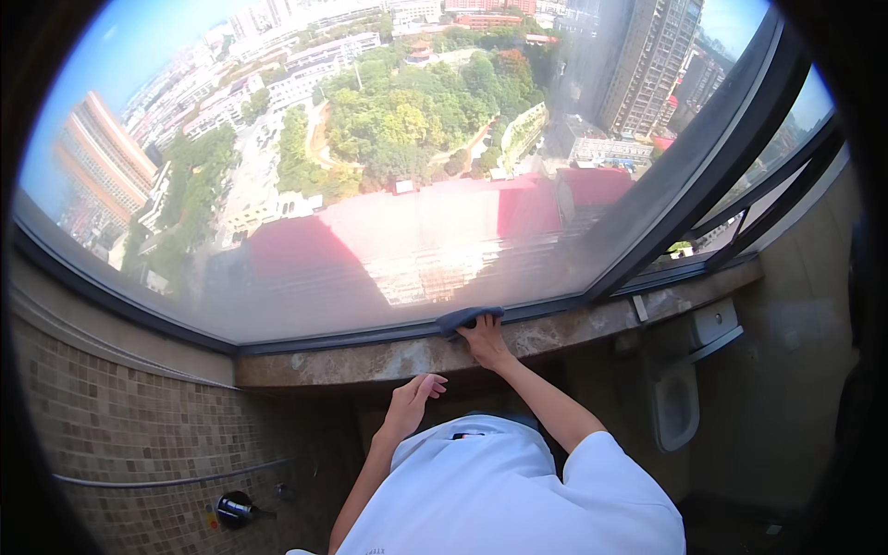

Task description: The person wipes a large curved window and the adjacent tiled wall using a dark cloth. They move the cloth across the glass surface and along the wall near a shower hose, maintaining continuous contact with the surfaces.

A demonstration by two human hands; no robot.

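My right hand (485, 342) presses a dark grey-blue cloth (455, 321) against the bottom of the window frame, where it meets the stone sill. Its fingers are bent over the cloth. My left hand (414, 403) hangs in front of the sill's near edge, a little left of the right hand and nearer to me. Nothing is in it, and its loosely bent fingers are apart from the thumb. Beyond the cloth stands the large window pane (370, 305), hazy and streaked along its lower part.
The brown marbled sill (342, 365) runs across below the dark window frame (296, 343). A toilet (678, 407) stands at the right under the sill. On the left are a mosaic-tiled wall (111, 398), a metal rail (166, 483) and a dark round fitting (235, 510).
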